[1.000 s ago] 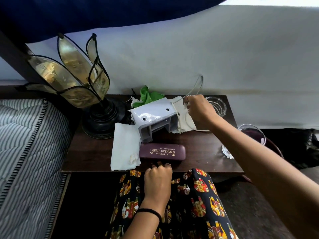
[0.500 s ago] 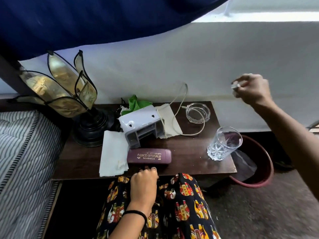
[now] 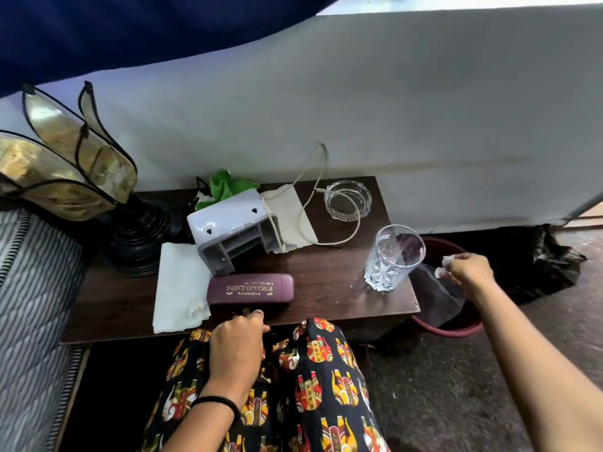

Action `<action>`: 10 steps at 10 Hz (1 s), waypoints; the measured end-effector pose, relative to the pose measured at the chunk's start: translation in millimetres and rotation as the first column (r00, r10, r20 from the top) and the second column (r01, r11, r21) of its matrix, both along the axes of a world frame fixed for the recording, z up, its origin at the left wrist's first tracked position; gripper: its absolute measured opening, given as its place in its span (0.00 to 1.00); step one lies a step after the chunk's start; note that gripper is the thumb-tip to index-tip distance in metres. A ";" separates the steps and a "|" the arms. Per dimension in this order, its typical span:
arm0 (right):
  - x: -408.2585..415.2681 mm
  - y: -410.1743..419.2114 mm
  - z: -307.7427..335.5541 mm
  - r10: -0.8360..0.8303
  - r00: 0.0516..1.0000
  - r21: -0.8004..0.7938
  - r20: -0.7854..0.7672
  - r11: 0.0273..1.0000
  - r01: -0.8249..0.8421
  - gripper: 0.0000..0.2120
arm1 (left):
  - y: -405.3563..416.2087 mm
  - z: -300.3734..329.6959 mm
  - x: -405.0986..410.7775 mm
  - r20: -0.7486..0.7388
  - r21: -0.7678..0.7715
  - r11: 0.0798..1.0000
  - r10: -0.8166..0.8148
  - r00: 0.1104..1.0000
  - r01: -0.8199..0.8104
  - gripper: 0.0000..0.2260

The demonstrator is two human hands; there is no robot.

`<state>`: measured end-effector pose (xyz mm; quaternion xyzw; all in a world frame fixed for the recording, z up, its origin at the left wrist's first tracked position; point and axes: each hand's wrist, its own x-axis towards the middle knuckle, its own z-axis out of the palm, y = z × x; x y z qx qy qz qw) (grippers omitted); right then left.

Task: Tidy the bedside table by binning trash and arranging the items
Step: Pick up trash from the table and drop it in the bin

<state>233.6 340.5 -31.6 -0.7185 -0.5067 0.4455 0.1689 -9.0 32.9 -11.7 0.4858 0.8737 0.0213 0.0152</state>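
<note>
Dark wood forms the top of the bedside table [image 3: 329, 282], which stands against a pale grey wall, with a striped mattress edge at its left and a rough floor at its right. From my remote seat I see my right hand [image 3: 470, 270] held out past the table's right edge, above the maroon bin [image 3: 456, 329] lined with a dark bag; its fingers are curled and pinch a small crumpled white scrap [image 3: 444, 265], which sits over the bin's opening and just beside the clear tumbler [image 3: 393, 257]. That tumbler stands upright near the table's right front corner. My left hand [image 3: 236, 347] rests at the table's front edge with its fingers loosely bent, fingertips touching the wood just in front of the maroon spectacle case [image 3: 250, 289]; it holds nothing. Left of the case lies a white tissue [image 3: 177, 285], partly over the front edge. Behind the case sits a white plastic holder [image 3: 233, 225], with a green crumpled wrapper [image 3: 225, 187] behind it and a folded paper [image 3: 293, 216] at its right. A white cable [image 3: 326, 203] loops across that paper toward a glass ashtray [image 3: 347, 199] at the back right. A black-based lamp [image 3: 137, 236] with amber glass petals stands at the table's left.
</note>
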 end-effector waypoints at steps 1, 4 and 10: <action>4.8 -2.9 -4.2 -0.081 0.996 -0.015 -0.029 0.997 0.081 0.09 | 0.3 0.8 0.2 -0.004 0.016 1.000 -0.011 1.000 0.011 0.10; -8.5 13.8 7.8 -0.107 0.986 0.073 -0.125 0.990 0.117 0.05 | 1.2 2.6 0.6 -0.030 -0.006 1.000 0.003 1.000 -0.003 0.11; -149.8 -23.0 161.4 0.622 0.783 0.474 0.000 0.689 -0.548 0.07 | -1.2 19.0 -0.5 0.022 -0.006 0.999 0.045 0.999 -0.045 0.12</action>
